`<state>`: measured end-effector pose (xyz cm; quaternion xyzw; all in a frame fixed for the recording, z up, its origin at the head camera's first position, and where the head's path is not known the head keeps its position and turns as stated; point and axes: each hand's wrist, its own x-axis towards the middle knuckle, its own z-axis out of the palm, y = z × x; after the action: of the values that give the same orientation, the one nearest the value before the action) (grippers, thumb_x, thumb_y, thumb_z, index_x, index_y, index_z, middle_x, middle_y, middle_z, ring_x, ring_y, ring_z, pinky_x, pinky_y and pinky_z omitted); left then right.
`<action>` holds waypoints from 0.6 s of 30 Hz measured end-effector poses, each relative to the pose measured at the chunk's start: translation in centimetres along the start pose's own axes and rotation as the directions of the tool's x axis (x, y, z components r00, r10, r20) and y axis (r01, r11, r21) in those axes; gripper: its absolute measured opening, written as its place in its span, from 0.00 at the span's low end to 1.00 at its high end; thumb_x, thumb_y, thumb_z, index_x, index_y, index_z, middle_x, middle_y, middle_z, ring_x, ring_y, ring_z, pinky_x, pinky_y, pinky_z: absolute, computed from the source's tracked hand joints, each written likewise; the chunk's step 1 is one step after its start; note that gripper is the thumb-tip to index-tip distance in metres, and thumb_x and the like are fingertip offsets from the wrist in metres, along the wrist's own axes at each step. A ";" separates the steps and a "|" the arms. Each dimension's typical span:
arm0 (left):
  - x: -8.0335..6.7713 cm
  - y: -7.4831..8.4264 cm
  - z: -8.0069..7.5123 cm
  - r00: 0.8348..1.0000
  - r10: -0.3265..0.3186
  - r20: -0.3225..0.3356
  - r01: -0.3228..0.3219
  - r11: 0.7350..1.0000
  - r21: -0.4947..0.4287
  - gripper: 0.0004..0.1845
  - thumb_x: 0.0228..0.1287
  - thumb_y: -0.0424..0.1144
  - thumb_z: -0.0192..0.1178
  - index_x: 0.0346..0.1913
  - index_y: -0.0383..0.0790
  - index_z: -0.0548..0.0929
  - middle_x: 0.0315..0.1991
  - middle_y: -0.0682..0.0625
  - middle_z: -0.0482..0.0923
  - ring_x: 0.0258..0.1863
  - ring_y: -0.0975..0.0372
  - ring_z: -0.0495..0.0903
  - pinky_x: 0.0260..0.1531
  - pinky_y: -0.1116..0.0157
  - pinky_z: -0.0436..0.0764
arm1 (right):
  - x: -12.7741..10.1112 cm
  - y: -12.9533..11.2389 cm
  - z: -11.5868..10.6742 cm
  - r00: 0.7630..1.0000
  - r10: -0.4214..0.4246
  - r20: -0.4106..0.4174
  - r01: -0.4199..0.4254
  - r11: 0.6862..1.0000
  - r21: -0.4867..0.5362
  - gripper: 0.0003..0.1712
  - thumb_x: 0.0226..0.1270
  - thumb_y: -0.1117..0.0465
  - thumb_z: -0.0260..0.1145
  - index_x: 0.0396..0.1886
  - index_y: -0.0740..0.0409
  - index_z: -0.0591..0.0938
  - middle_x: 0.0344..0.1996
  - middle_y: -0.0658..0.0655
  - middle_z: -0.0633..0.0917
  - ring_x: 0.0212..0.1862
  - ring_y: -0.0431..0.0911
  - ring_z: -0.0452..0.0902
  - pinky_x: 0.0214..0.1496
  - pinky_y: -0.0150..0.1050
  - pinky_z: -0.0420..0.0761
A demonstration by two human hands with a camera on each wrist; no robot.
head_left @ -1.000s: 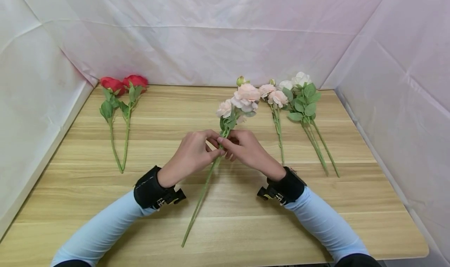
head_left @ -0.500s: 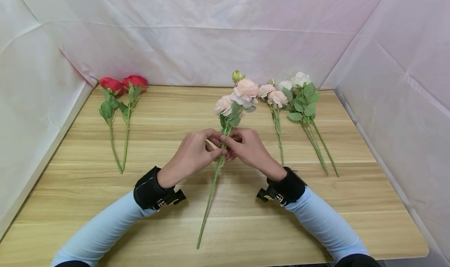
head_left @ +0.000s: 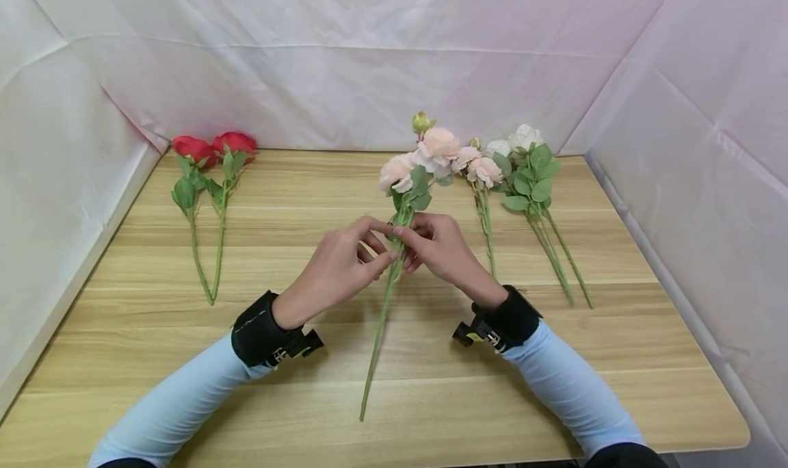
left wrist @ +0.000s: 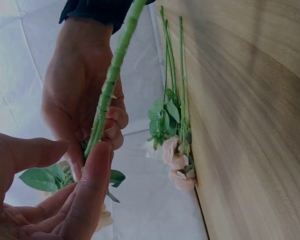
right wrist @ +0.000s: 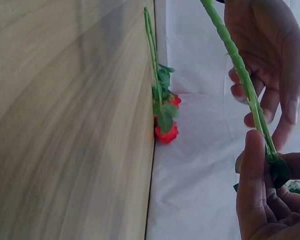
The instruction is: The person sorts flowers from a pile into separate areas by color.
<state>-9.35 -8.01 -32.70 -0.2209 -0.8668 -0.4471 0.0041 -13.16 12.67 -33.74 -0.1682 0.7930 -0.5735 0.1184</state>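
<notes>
A pale pink flower spray (head_left: 438,146) with blooms, a green bud, leaves and a long green stem stands tilted between both hands. My right hand (head_left: 444,245) pinches the stem just under the leaves, thumb in front. Alongside it, my left hand (head_left: 345,259) has its fingers extended to the stem. The left wrist view shows the left fingertips (left wrist: 97,155) right at the stem (left wrist: 110,85), with the thumb spread away from it. From the right wrist camera, the right thumb (right wrist: 252,170) lies against the stem (right wrist: 240,65), near a dark green leaf (right wrist: 279,172).
Two red roses (head_left: 234,143) lie at the back left of the wooden table (head_left: 295,399). Another pink flower spray (head_left: 484,172) and several white flowers (head_left: 526,137) lie at the back right, stems toward the front. White cloth (head_left: 369,78) walls the back and sides.
The held pink spray has risen slightly, and its lower stem end has swung right, making it more upright. The left fingers have loosened on the stem. The right hand has shifted slightly upward.
</notes>
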 end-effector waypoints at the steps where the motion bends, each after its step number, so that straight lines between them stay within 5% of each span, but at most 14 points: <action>1: 0.0 0.0 0.0 1.000 0.001 -0.003 -0.001 1.000 -0.006 0.17 0.69 0.40 0.68 0.58 0.41 0.81 0.35 0.50 0.88 0.26 0.66 0.86 0.30 0.66 0.85 | 0.1 0.1 -0.3 1.000 0.004 -0.007 -0.004 1.000 0.002 0.16 0.79 0.57 0.63 0.42 0.67 0.85 0.22 0.60 0.87 0.21 0.49 0.85 0.30 0.51 0.88; 7: 0.1 -0.2 0.0 1.000 -0.002 0.003 0.002 1.000 -0.027 0.17 0.71 0.41 0.67 0.58 0.41 0.80 0.35 0.50 0.88 0.24 0.68 0.84 0.28 0.66 0.84 | 1.4 1.0 -3.0 0.996 0.027 -0.082 -0.026 1.000 0.017 0.18 0.77 0.56 0.65 0.41 0.70 0.84 0.20 0.56 0.85 0.20 0.44 0.82 0.28 0.45 0.88; 11: 0.1 -0.4 0.0 1.000 -0.025 0.014 0.025 0.999 -0.036 0.18 0.72 0.41 0.66 0.60 0.41 0.79 0.36 0.52 0.87 0.23 0.66 0.85 0.27 0.65 0.82 | 2.5 2.1 -5.3 0.988 0.053 -0.147 -0.052 0.999 0.012 0.19 0.77 0.54 0.65 0.40 0.71 0.83 0.17 0.52 0.81 0.16 0.43 0.76 0.20 0.36 0.79; 18: 0.2 -0.9 0.0 0.998 -0.061 0.006 0.062 0.997 -0.050 0.19 0.72 0.42 0.65 0.61 0.43 0.78 0.37 0.53 0.87 0.24 0.60 0.87 0.26 0.64 0.81 | 3.8 4.2 -8.6 0.972 0.089 -0.215 -0.089 0.996 0.010 0.19 0.82 0.52 0.58 0.37 0.65 0.74 0.22 0.54 0.75 0.15 0.41 0.74 0.17 0.34 0.72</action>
<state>-9.85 -8.38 -33.39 -0.1952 -0.8617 -0.4680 -0.0170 -20.47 19.84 -35.03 -0.0692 0.8078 -0.5826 0.0574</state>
